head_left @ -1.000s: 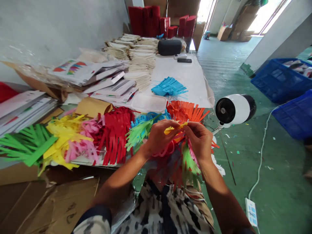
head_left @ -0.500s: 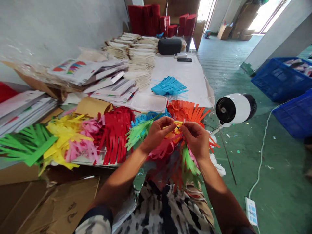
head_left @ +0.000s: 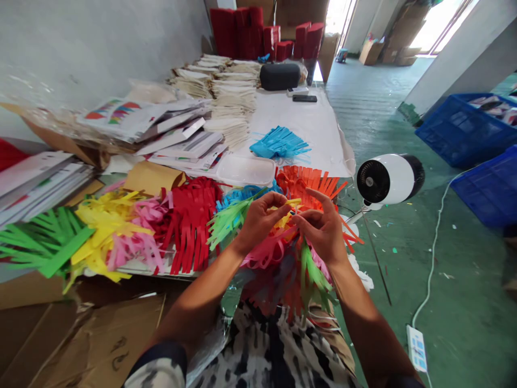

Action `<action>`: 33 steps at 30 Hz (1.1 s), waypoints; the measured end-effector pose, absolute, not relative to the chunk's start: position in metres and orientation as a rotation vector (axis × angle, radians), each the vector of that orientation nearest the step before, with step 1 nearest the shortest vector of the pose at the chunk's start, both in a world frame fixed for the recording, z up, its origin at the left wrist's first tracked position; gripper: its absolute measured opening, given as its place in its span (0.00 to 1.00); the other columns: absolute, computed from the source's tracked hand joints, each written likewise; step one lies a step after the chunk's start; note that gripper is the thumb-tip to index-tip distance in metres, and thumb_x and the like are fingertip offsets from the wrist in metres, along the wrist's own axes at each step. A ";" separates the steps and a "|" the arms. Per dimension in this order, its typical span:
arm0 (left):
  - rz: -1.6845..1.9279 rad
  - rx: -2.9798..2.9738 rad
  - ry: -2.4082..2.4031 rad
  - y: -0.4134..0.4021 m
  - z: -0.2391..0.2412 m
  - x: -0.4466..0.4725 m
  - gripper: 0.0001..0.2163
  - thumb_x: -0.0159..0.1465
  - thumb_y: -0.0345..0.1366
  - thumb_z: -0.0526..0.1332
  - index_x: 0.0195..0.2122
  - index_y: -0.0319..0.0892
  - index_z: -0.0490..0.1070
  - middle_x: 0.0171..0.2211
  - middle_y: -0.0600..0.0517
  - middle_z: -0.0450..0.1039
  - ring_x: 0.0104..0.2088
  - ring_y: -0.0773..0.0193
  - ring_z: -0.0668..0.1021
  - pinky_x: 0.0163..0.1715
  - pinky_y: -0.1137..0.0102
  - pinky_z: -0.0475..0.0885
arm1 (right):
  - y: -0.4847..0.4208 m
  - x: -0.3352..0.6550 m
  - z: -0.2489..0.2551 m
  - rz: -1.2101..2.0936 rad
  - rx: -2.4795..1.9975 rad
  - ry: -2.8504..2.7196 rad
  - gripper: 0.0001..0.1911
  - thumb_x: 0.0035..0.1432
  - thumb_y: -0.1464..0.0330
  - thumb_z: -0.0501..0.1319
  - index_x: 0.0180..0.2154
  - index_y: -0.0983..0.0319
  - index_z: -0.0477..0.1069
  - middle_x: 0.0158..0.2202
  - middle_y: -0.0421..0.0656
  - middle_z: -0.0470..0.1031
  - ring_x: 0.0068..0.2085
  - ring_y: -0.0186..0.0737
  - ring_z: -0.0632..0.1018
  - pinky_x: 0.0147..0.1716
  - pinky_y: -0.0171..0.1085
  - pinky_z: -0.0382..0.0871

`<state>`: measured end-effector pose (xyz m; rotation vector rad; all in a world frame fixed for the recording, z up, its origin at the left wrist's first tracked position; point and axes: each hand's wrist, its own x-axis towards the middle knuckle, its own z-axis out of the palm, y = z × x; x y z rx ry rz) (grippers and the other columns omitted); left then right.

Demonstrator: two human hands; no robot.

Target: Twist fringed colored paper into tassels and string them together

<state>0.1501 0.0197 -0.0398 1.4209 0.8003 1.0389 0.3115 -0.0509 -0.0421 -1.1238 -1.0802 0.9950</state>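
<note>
My left hand (head_left: 260, 222) pinches the top edge of a yellow paper fringe (head_left: 295, 203) between thumb and fingers. Close beside it, my right hand (head_left: 323, 229) has its thumb and a finger together and the index finger raised; whatever lies in that pinch is too small to make out. Below both hands hang pink paper strips (head_left: 264, 254) and light green strips (head_left: 313, 272), over my lap. Behind my right hand lies an orange paper fringe (head_left: 309, 182); near my left wrist are more light green strips (head_left: 230, 218) and a blue fringe (head_left: 246, 194).
Red (head_left: 194, 226), yellow (head_left: 97, 231) and green fringes (head_left: 44, 237) lie along the table's front edge. Beyond are a clear plastic tray (head_left: 246, 170), a bright blue fringe (head_left: 279, 143) and stacked white packets (head_left: 186, 145). At the right stands a white fan (head_left: 390, 179).
My right hand has shifted slightly down, its index finger lifting away from the yellow fringe's edge. My left hand keeps its pinch in nearly the same place.
</note>
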 end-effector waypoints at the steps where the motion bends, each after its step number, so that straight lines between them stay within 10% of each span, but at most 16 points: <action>1: 1.031 1.429 0.798 0.019 -0.040 0.150 0.17 0.61 0.49 0.74 0.38 0.41 0.75 0.36 0.52 0.76 0.35 0.66 0.77 0.37 0.71 0.75 | -0.050 0.312 -0.043 1.008 -1.119 -1.077 0.39 0.57 0.57 0.75 0.65 0.54 0.64 0.31 0.38 0.82 0.26 0.38 0.79 0.24 0.37 0.73; 12: 1.033 1.826 0.681 0.017 -0.025 0.133 0.11 0.69 0.45 0.68 0.35 0.42 0.81 0.40 0.49 0.79 0.42 0.62 0.81 0.48 0.66 0.75 | -0.050 0.315 -0.051 1.058 -1.107 -1.079 0.19 0.54 0.55 0.77 0.40 0.60 0.79 0.35 0.44 0.85 0.35 0.39 0.84 0.34 0.35 0.77; 33: 1.192 1.803 0.831 0.005 -0.027 0.149 0.11 0.74 0.45 0.62 0.50 0.45 0.72 0.38 0.53 0.78 0.33 0.69 0.82 0.32 0.76 0.77 | -0.052 0.307 -0.045 0.965 -1.120 -1.154 0.15 0.61 0.55 0.72 0.35 0.60 0.77 0.27 0.39 0.79 0.27 0.35 0.78 0.28 0.34 0.72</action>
